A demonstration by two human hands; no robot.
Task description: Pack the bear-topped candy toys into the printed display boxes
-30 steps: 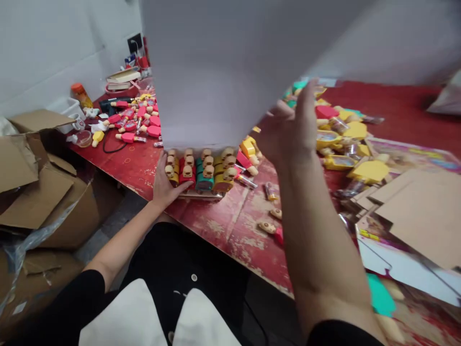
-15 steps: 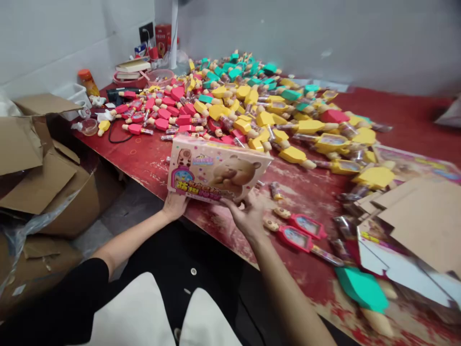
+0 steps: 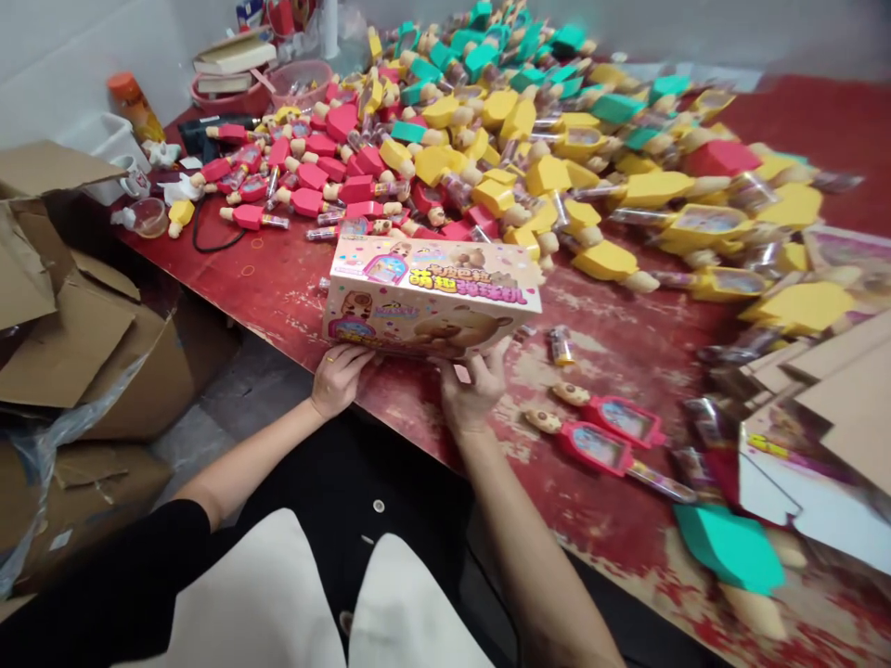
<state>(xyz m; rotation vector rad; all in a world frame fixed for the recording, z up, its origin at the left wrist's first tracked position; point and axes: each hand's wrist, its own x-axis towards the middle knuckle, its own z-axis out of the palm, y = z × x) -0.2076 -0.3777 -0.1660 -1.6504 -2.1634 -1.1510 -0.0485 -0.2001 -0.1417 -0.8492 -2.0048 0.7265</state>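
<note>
A pink printed carton (image 3: pixel 432 297) with bear pictures and colourful lettering stands at the near edge of the red table, its top and front faces showing. My left hand (image 3: pixel 339 378) has its fingers curled under the carton's lower left edge. Under the lower right edge is my right hand (image 3: pixel 475 385), thumb and fingers gripping there. The fingertips of both hands are partly hidden by the box. To the right lie two pink-red toys (image 3: pixel 595 447) with animal heads and clear windows, and a small clear tube (image 3: pixel 561 345) of candy.
A big heap of yellow toys (image 3: pixel 501 190), green and red ones among them, covers the table's back. Flattened printed card (image 3: pixel 814 455) and a green toy (image 3: pixel 730 547) lie at right. Opened brown cartons (image 3: pixel 76 315) stand at left, beside the worn red table (image 3: pixel 445 422).
The carton has tipped so its top face now shows, and it sits lower toward the table. Both hands stay at its bottom edge. My view has tilted downward.
</note>
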